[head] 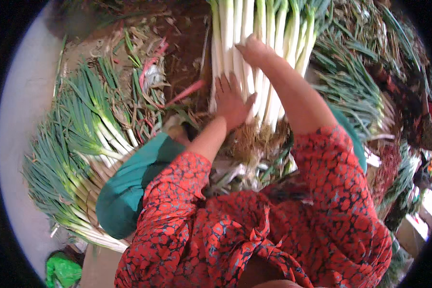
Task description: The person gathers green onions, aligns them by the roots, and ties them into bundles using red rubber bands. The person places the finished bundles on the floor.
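A row of thick white-stemmed green onions lies in front of me, green leaves away from me and brown roots towards me. My left hand rests on the lower stems at the row's left side, fingers apart and palm down. Farther up the stems is my right hand, its fingers bent over them; whether it grips any stem is unclear. Both hands are bare.
A large pile of green onions lies at the left beside my knee. More green onions lie at the right. A pink-red strip and loose leaves litter the ground. A green plastic bag lies at the lower left.
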The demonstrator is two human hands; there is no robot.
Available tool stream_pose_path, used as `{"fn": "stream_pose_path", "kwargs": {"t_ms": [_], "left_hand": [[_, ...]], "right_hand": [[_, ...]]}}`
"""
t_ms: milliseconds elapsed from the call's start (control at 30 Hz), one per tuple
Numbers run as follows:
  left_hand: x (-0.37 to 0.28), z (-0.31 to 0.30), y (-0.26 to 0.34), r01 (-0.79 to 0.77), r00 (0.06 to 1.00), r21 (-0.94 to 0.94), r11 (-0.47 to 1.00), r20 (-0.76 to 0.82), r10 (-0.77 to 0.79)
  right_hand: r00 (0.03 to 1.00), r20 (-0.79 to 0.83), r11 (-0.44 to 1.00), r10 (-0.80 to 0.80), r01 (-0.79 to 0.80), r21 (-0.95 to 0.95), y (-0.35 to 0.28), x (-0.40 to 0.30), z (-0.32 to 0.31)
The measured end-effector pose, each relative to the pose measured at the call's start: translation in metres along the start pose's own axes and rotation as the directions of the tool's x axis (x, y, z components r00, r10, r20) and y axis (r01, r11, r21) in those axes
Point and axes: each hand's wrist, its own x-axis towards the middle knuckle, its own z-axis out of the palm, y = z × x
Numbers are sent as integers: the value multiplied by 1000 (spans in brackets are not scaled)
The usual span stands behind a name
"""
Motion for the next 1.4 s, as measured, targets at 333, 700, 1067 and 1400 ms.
{"fn": "stream_pose_path", "kwargs": {"t_ms": [333, 700, 1067, 1400], "left_hand": [[17, -19, 24, 290, 955, -66, 955, 79, -285], [12, -19, 36, 220, 974, 130, 967, -92, -209], [32, -45, 39, 81, 997, -655, 751, 39, -74], [27, -47, 30, 421, 903, -902, -94, 427, -54]], "right_hand": [[895, 294, 767, -337, 80, 636, -5, -150, 19], [896, 208, 785, -392, 208, 583, -80, -179, 134], [725, -98, 583, -682, 620, 525, -93, -152, 180], [745, 62, 635, -664, 518, 573, -88, -152, 198]]}}
